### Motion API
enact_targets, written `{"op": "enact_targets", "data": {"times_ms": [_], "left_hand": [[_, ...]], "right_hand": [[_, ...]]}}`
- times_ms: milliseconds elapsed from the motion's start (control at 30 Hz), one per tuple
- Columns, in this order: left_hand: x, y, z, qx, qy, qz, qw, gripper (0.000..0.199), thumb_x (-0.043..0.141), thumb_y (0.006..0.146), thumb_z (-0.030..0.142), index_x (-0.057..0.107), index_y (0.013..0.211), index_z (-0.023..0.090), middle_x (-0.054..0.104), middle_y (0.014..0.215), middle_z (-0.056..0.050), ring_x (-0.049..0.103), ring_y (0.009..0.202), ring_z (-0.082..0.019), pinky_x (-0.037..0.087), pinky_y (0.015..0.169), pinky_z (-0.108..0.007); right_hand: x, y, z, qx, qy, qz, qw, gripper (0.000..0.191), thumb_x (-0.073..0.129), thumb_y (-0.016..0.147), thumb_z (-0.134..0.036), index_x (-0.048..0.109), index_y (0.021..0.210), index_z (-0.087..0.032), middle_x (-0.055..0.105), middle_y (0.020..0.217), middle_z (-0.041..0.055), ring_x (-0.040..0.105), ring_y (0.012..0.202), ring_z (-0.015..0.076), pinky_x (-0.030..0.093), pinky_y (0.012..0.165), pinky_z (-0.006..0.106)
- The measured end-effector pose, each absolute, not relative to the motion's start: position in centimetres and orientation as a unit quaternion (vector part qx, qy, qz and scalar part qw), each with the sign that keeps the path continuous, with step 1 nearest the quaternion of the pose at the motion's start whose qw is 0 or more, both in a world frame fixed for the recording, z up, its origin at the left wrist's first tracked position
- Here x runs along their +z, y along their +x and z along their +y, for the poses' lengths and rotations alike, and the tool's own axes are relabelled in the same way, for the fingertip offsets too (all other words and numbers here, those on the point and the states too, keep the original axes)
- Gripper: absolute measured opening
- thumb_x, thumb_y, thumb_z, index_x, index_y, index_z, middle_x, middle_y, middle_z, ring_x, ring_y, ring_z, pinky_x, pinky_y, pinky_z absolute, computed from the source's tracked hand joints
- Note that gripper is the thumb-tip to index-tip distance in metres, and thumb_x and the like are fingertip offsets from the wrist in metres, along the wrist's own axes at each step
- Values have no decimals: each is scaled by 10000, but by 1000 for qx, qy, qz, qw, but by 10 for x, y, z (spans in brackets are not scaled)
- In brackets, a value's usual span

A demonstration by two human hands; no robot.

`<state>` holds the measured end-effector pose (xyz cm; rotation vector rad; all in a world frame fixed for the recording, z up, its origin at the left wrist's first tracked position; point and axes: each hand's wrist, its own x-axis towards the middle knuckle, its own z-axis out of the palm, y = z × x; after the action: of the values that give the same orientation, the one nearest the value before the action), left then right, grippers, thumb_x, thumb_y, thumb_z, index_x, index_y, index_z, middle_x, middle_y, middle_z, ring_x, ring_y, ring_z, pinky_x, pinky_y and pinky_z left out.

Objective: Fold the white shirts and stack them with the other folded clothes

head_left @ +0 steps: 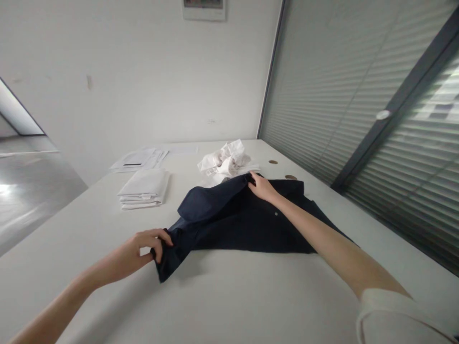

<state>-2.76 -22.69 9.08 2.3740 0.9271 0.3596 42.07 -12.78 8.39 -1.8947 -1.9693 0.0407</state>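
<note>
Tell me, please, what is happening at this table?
A person is handling a dark blue cloth over a white table. The left-hand grip holds its near left end, and the right-hand grip holds its far edge. One part is turned over near the middle; much of the rest lies on the table. Behind it is a crumpled white pile; farther left are a folded white stack and papers.

One navy garment (229, 229), one crumpled heap (229, 158), two brown discs (273, 162) (290, 177)
</note>
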Motion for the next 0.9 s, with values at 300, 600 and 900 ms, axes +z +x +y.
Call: {"op": "enact_targets", "data": {"times_ms": [300, 600, 900], "left_hand": [[87, -67, -271, 77, 833, 478, 268, 225, 520, 888, 340, 722, 945, 259, 739, 942, -19, 691, 895, -194, 530, 840, -261], [73, -52, -274, 130, 765, 563, 284, 302, 527, 862, 436, 708, 1014, 249, 747, 919, -51, 728, 835, -217, 557, 674, -250], [72, -38, -269, 133, 787, 564, 211, 275, 488, 906, 400, 697, 1020, 263, 731, 886, -21, 686, 669, -159, 526, 623, -233]], "right_hand": [[79, 385, -138, -87, -623, -754, 188, 467, 643, 884, -317, 513, 1292, -132, 650, 1141, 167, 605, 1050, 304, 444, 882, 368], [79, 376, -158, 170, -447, -878, -25, 195, 761, 787, -301, 675, 898, -166, 639, 938, 56, 594, 803, 172, 426, 678, 238], [105, 367, -184, 2, -476, -879, -23, 13, 650, 832, -188, 641, 839, -195, 690, 858, 40, 638, 782, 191, 378, 639, 252]]}}
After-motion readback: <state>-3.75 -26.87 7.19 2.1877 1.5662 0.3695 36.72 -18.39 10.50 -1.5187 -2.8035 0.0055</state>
